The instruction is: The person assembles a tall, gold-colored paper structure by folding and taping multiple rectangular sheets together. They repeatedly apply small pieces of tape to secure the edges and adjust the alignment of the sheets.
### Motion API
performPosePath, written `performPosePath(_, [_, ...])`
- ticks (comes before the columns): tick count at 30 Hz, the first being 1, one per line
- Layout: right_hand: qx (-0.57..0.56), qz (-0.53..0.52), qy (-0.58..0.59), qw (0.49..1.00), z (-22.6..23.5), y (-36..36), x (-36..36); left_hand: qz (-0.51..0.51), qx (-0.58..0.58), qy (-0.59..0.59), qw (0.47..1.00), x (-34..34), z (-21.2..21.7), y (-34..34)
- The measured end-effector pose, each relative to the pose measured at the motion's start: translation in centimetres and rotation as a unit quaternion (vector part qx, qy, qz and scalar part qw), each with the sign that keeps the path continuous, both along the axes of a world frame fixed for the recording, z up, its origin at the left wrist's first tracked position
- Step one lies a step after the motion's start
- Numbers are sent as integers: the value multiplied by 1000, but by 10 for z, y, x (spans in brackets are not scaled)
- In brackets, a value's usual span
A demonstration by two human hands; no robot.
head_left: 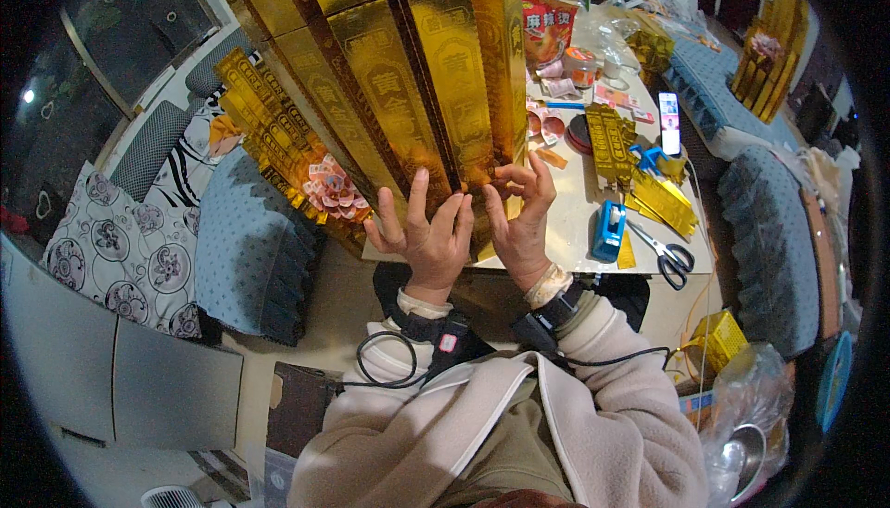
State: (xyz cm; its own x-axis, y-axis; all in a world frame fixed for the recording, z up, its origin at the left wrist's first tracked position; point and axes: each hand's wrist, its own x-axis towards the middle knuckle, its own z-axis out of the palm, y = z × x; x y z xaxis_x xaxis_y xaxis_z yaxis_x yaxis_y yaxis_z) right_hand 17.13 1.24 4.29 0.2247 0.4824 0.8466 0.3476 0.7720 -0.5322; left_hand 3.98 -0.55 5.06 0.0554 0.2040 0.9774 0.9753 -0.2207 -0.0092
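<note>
A tall stack of shiny gold foil-paper bars [399, 72], embossed and set in upright columns with dark grooves between, rises in front of me. My left hand [431, 239] rests its fingertips on the stack's lower front, fingers spread apart. Close beside it, my right hand [524, 225] has its thumb and curved fingers at the lower right corner of the same stack. The right fingertips touch the foil there and stand apart from each other. What lies under the fingertips is too small to make out.
On the white table [565, 221] to the right are a blue tape dispenser [608, 231], scissors [666, 253], flat gold strips [663, 200], a phone [668, 123] and a red food tub [548, 31]. A pink paper flower [334, 187] on gold bars stands left, near a blue sofa [246, 248].
</note>
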Motion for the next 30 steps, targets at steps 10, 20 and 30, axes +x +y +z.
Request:
performPosePath(10, [-26, 39, 20, 999, 2, -3, 3, -1, 29, -25, 999, 5, -2, 9])
performPosePath(20, [8, 7, 48, 999, 2, -7, 6, -3, 37, -33, 999, 9, 1, 8])
performPosePath(30, [272, 53, -39, 960, 192, 31, 56, -1, 24, -47, 999, 11, -1, 7])
